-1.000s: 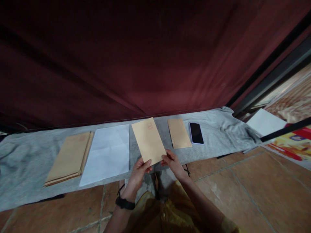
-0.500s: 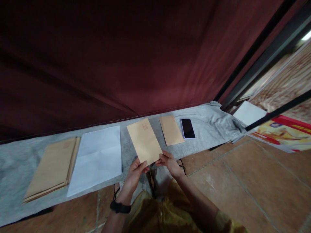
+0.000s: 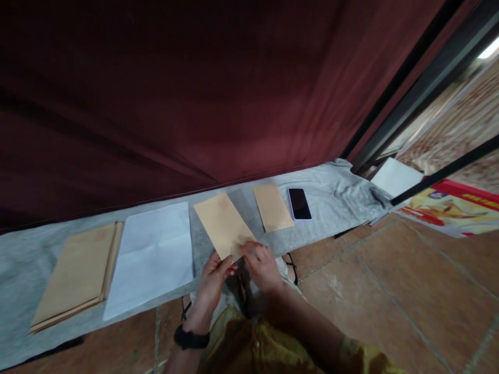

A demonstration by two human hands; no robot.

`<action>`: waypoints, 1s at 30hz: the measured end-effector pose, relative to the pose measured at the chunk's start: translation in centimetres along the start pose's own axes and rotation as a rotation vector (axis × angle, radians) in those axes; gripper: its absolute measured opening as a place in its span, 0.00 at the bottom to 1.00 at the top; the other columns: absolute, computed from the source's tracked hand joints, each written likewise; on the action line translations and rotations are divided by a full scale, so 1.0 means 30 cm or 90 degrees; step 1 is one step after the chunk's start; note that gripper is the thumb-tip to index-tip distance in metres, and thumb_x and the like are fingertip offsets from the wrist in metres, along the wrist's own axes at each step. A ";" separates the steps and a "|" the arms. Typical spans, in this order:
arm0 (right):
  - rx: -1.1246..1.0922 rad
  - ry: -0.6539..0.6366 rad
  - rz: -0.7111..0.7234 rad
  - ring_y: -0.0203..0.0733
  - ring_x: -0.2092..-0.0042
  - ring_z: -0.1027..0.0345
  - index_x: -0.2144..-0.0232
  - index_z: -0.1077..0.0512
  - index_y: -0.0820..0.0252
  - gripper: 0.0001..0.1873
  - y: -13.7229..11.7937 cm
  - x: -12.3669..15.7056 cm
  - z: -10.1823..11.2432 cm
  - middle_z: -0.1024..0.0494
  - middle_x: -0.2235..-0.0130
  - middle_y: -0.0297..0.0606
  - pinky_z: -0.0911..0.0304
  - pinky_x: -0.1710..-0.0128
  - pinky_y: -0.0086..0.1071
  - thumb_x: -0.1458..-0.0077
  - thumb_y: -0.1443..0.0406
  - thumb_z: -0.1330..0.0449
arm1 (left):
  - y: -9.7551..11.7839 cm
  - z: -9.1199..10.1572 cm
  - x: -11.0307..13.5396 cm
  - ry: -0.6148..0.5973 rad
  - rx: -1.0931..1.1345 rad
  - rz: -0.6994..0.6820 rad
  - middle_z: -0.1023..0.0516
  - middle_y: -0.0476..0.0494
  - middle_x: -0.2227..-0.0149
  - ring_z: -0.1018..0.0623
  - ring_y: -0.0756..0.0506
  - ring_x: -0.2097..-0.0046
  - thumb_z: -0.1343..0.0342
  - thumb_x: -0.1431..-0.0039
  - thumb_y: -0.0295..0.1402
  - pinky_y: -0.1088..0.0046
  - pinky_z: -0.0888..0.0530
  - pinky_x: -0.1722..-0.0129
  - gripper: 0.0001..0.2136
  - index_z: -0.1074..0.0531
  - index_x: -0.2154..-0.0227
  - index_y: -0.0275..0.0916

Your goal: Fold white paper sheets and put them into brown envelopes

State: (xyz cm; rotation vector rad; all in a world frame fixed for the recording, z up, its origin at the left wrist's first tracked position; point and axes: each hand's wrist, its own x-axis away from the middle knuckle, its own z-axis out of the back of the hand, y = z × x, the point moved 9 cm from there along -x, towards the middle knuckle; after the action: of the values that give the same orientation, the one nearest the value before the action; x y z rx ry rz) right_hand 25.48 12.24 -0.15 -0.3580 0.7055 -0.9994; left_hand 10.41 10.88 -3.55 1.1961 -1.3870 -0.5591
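Note:
I hold a brown envelope (image 3: 222,223) by its near end over the grey cloth (image 3: 23,254). My left hand (image 3: 212,278) pinches its near left corner. My right hand (image 3: 260,265) lies over its near right edge with the fingers curled on the paper. The envelope has a faint red mark near its far end and slants away to the left. A white sheet (image 3: 152,254) lies flat just left of it. A stack of brown envelopes (image 3: 76,272) sits further left.
A second brown envelope (image 3: 273,208) and a dark phone (image 3: 299,203) lie on the cloth to the right. A dark red curtain (image 3: 175,88) hangs behind. A white paper (image 3: 395,176) and a colourful printed sheet (image 3: 452,208) lie at the right. Brown floor tiles (image 3: 390,291) lie in front.
The envelope has dropped lower and tilted further left. My right hand has slid up onto its near edge. The view has swung slightly to the right.

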 end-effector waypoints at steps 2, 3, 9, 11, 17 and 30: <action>0.074 -0.042 0.035 0.54 0.44 0.32 0.38 0.32 0.54 0.26 -0.036 0.005 -0.043 0.27 0.43 0.49 0.34 0.45 0.48 0.38 0.71 0.44 | 0.007 -0.024 0.014 -0.012 0.017 -0.001 0.18 0.45 0.65 0.24 0.50 0.73 0.27 0.61 0.40 0.75 0.30 0.72 0.26 0.23 0.58 0.36; 0.095 -0.055 0.042 0.54 0.45 0.32 0.38 0.32 0.54 0.26 -0.045 0.005 -0.056 0.26 0.43 0.49 0.34 0.46 0.47 0.37 0.71 0.44 | 0.011 -0.032 0.022 -0.016 0.024 -0.002 0.18 0.46 0.65 0.25 0.51 0.73 0.27 0.61 0.40 0.75 0.31 0.73 0.26 0.23 0.58 0.36; 0.050 -0.031 0.042 0.49 0.48 0.31 0.38 0.30 0.51 0.24 -0.066 -0.055 0.017 0.24 0.47 0.45 0.32 0.48 0.40 0.35 0.70 0.46 | 0.058 -0.032 0.047 -0.022 0.062 -0.012 0.19 0.44 0.64 0.20 0.46 0.66 0.30 0.54 0.50 0.72 0.26 0.67 0.25 0.24 0.58 0.38; -0.066 0.040 -0.033 0.47 0.50 0.30 0.42 0.27 0.51 0.21 -0.044 -0.093 0.082 0.24 0.51 0.44 0.31 0.49 0.38 0.33 0.68 0.48 | 0.072 -0.009 0.044 0.008 0.086 -0.028 0.18 0.40 0.58 0.19 0.43 0.58 0.34 0.51 0.56 0.69 0.23 0.61 0.28 0.24 0.56 0.38; -0.578 0.188 -0.383 0.40 0.67 0.31 0.68 0.23 0.56 0.14 0.069 -0.103 0.053 0.25 0.68 0.34 0.30 0.68 0.32 0.44 0.52 0.39 | 0.039 0.009 0.034 0.042 0.059 -0.021 0.19 0.40 0.53 0.19 0.42 0.52 0.29 0.53 0.48 0.67 0.23 0.54 0.29 0.26 0.50 0.42; -0.812 0.162 -0.550 0.39 0.69 0.28 0.69 0.30 0.56 0.22 0.109 -0.010 -0.090 0.27 0.71 0.31 0.26 0.68 0.35 0.59 0.49 0.31 | 0.044 0.063 -0.001 0.067 -0.071 -0.062 0.19 0.49 0.66 0.24 0.49 0.68 0.32 0.58 0.36 0.77 0.30 0.70 0.33 0.29 0.45 0.41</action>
State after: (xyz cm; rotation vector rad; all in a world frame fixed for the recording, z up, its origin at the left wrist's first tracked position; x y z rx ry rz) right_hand 25.64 14.26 -3.89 -1.7801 1.4371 -1.2871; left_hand 8.23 10.83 -2.83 1.1915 -1.1980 -0.6247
